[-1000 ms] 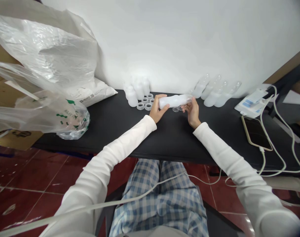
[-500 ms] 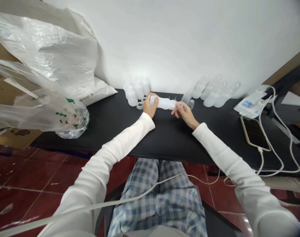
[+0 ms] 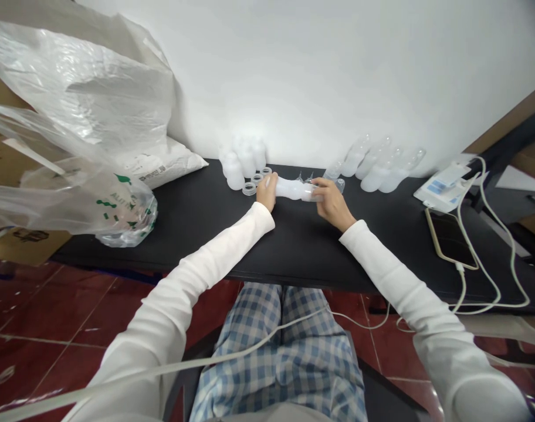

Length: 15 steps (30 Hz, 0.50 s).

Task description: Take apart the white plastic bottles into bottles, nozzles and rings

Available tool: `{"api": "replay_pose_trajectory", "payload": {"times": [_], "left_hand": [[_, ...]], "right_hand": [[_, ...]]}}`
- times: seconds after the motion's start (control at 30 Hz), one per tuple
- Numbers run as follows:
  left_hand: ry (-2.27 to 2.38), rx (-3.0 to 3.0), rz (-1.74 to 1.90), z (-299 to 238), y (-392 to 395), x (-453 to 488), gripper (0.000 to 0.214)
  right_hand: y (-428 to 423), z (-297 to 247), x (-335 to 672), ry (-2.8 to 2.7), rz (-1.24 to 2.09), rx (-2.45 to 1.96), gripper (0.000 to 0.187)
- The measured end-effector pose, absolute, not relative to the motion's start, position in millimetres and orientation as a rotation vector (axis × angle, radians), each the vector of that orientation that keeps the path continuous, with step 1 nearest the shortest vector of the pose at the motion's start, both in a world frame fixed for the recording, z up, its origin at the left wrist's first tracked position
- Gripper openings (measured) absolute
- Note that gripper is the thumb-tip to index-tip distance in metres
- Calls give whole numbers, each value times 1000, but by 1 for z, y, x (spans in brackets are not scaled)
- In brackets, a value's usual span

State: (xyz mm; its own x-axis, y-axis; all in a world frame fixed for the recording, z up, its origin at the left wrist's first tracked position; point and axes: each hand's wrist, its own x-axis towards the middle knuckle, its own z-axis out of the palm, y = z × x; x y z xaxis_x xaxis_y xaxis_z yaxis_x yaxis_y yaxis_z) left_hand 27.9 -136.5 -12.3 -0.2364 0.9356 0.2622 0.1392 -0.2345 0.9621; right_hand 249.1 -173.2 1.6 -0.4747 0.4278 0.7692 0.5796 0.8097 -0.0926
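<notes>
A white plastic bottle [image 3: 294, 189] lies sideways between both hands just above the black table [image 3: 206, 234]. My left hand [image 3: 266, 192] is wrapped round its base end. My right hand [image 3: 331, 200] is closed over its neck end, where a clear cap shows between the fingers. Several clear rings [image 3: 255, 181] lie on the table just left of my left hand. A cluster of upright white bottles [image 3: 243, 159] stands behind them against the wall.
Several capped bottles [image 3: 382, 163] lean in a row against the wall at the right. A phone [image 3: 450, 239] with white cables and a white box [image 3: 441, 184] lie further right. Big plastic bags [image 3: 74, 135] fill the left end.
Both hands lowered the bottle toward the table and moved it slightly left. My right hand went from pinching near the bottle's tip to closing over the neck end.
</notes>
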Motion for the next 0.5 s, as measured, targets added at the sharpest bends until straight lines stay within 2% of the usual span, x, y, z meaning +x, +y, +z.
{"api": "replay_pose_trajectory", "payload": {"times": [0.07, 0.17, 0.33, 0.5], "left_hand": [[1329, 1283, 1521, -12, -138, 30, 49], [1316, 1266, 1532, -9, -141, 30, 45], [1309, 1392, 1581, -5, -144, 30, 31], [1332, 1413, 1583, -5, -144, 28, 35]], "right_hand": [[-172, 1, 248, -2156, -203, -793, 25], [-175, 1, 246, -2203, -138, -919, 50], [-180, 3, 249, -2201, -63, -1146, 40], [-177, 9, 256, -2229, -77, -1059, 44]]}}
